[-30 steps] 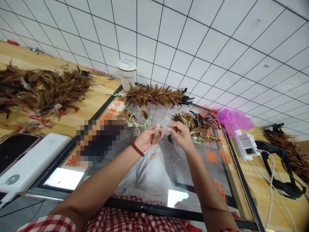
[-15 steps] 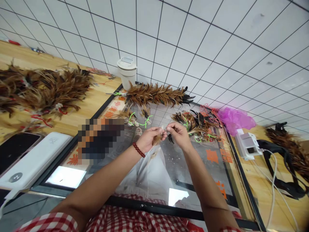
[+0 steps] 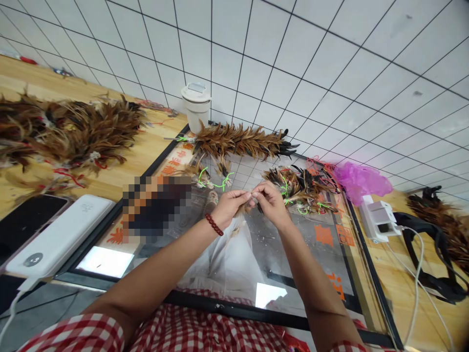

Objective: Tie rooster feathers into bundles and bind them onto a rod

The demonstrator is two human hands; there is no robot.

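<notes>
My left hand (image 3: 231,205) and my right hand (image 3: 269,199) meet fingertip to fingertip above the glass tabletop (image 3: 278,249). Both are closed in a pinch. Brown feathers (image 3: 242,210) poke out below the left fingers; most of them is hidden by the hands. Just beyond my right hand lies a heap of feather bunches (image 3: 293,183) tied with green and red ties. Small feather bunches with green ties (image 3: 223,171) rest past my left hand. Along the wall side stretches a long feather duster (image 3: 242,141), its thin stick pointing left.
A white lidded cup (image 3: 197,107) stands by the tiled wall. More feather pieces (image 3: 73,129) cover the wooden table at left, with a phone (image 3: 32,227) and a power bank (image 3: 60,234) nearer. Right: a pink plastic bag (image 3: 362,181), a white charger (image 3: 381,217), cables and a black strap (image 3: 436,259).
My fingertips have drawn closer together, and less of the feathers shows below them. The whole view has shifted slightly; the things on the table lie as before.
</notes>
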